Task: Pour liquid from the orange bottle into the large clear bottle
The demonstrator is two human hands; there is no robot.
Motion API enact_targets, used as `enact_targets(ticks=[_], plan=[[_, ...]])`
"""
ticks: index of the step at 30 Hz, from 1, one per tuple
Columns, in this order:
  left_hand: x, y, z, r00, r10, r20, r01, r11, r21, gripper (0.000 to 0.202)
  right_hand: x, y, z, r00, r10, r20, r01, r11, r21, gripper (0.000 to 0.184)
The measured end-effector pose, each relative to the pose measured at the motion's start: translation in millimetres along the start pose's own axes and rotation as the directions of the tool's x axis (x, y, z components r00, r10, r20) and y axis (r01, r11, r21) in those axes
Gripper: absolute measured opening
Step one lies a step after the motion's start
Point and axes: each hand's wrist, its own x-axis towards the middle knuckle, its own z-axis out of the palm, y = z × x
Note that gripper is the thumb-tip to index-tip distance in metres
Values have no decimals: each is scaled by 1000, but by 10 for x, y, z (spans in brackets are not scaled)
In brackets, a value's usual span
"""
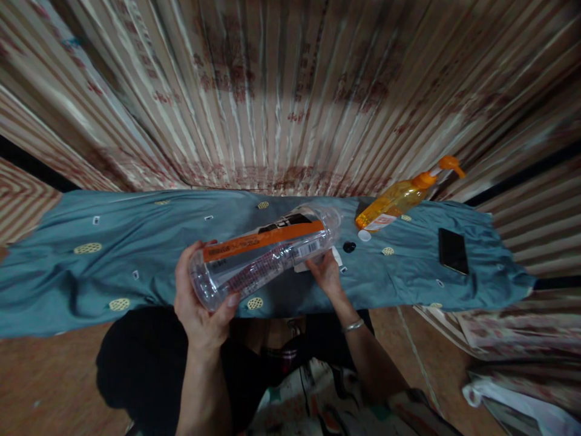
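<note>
Bottle (267,253), clear and orange-banded, is held aslant over the cloth-covered desk (158,254). Its base is clasped by the left hand (200,318), curled partly closed around it, likely for support; the neck end seems steadied by the right hand (327,276), whose closure cannot be told, fingers being partly hidden. The pump bottle (400,197) is placed apart, presumably for room.

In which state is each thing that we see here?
Clear bottle: held tilted, no liquid visible
Left hand: gripping the bottle's wide end
Right hand: below the other end, grip unclear
Bracelet: worn
Pump bottle: upright, orange liquid inside
Phone: lying flat, screen dark
Cloth: spread, wrinkled
Black piece: lying on the cloth
White disc: lying beside pump bottle
White sheet: partly hidden
Curtain: hanging in folds
</note>
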Motion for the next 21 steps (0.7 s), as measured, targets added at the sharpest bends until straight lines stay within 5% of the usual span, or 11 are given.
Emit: enact_targets(ticks=[21], plan=[[-14,-35,-97,985,-153,82,161,981,-104,120,7,-10,1,1000,-4,9,4,1000,5,52]])
